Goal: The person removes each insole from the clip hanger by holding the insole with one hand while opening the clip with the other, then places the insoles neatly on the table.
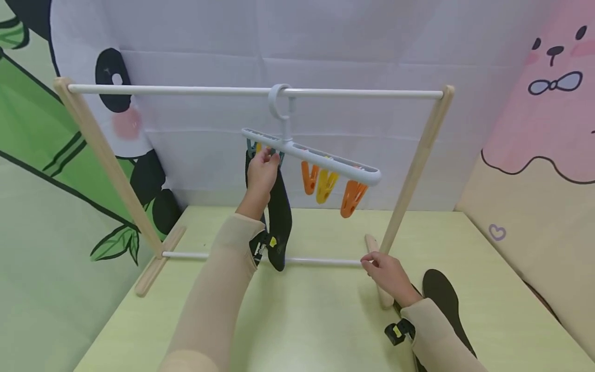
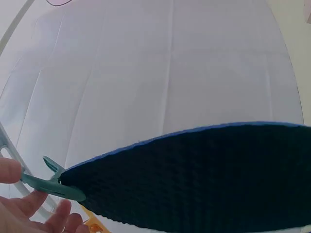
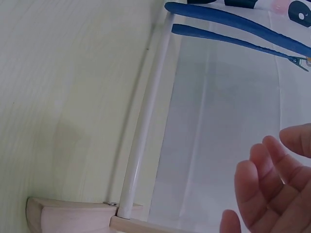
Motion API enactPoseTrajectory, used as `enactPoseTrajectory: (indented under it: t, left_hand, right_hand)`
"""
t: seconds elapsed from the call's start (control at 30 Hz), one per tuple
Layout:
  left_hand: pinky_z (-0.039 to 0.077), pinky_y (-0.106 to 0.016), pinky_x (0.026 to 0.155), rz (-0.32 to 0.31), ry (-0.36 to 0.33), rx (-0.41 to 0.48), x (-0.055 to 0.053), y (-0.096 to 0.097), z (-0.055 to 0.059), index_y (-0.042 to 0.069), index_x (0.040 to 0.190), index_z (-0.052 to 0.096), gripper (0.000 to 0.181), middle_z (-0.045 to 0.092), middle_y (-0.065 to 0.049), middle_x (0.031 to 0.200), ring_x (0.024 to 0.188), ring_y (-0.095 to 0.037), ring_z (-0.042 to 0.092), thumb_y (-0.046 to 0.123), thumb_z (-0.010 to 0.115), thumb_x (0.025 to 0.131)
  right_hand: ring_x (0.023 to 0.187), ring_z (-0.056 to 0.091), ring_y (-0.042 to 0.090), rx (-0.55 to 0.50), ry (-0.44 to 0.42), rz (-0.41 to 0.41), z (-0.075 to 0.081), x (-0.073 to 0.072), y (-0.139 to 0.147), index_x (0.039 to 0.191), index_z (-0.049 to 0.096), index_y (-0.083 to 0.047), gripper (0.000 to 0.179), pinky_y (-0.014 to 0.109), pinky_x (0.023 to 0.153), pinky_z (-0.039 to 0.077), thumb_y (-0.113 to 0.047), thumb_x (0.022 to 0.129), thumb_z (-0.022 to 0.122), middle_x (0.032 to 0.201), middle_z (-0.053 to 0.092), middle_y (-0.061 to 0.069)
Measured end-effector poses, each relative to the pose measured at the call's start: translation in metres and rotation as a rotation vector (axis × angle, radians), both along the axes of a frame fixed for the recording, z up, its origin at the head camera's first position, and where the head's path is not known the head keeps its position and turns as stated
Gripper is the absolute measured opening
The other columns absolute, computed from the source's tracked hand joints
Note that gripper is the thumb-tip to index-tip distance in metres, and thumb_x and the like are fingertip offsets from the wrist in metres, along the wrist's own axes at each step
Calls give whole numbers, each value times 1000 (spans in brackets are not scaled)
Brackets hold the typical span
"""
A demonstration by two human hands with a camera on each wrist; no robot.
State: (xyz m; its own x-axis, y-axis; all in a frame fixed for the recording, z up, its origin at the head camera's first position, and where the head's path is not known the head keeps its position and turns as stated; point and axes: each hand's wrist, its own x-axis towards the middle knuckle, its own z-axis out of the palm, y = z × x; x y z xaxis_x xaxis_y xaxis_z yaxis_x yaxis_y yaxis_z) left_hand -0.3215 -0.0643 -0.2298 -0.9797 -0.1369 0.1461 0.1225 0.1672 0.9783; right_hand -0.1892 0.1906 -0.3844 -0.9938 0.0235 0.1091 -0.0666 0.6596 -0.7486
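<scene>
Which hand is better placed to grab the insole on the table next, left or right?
Probably the right hand: it looks empty and is near the loose insole, while the left hand pinches a green clip on the hung insole, up at the hanger.

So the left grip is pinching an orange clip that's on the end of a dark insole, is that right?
Only the colour is wrong: the clip is green, not orange, as the left wrist view shows. The left grip is pinching it, and it's on the end of a dark insole.
</scene>
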Motion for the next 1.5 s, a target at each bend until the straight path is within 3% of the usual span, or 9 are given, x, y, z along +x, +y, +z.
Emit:
enactPoseTrajectory:
  t: [0.37,0.77,1.03,1.3,1.5]
  left_hand:
    - [32,-43,107,3,8,27,5,-3,-2,3,132,53,35,51,-12,134,127,-26,43,22,46,103]
    - [33,-41,103,-51,47,103,10,-6,-4,-3,121,52,29,49,-12,116,111,-23,42,17,42,104]
    - [36,-38,100,-53,48,131,14,-6,-4,-4,124,50,31,49,-14,118,110,-24,44,17,43,103]
    - [31,-37,107,-145,52,90,16,-12,-7,-2,135,48,39,49,-16,132,118,-23,42,21,40,105]
    - [31,-38,107,-182,-13,100,17,-10,-6,-3,133,51,41,54,-19,127,117,-26,45,23,37,105]
  right_hand:
    - [63,47,16,-22,-39,15,-1,1,-5,105,66,1,19,30,57,38,-11,95,55,73,57,2]
    - [63,49,15,-9,-13,39,0,-2,-8,104,67,1,18,30,55,39,-10,95,56,73,59,2]
    - [64,49,14,-13,-1,49,-1,-4,-13,103,67,1,17,29,56,40,-10,95,57,73,59,1]
    - [62,48,14,-34,-3,65,-1,-4,-18,101,67,1,15,27,55,39,-9,94,58,74,60,4]
    - [62,47,14,-34,-7,71,-2,-4,-21,102,67,2,16,27,54,38,-9,94,57,73,58,1]
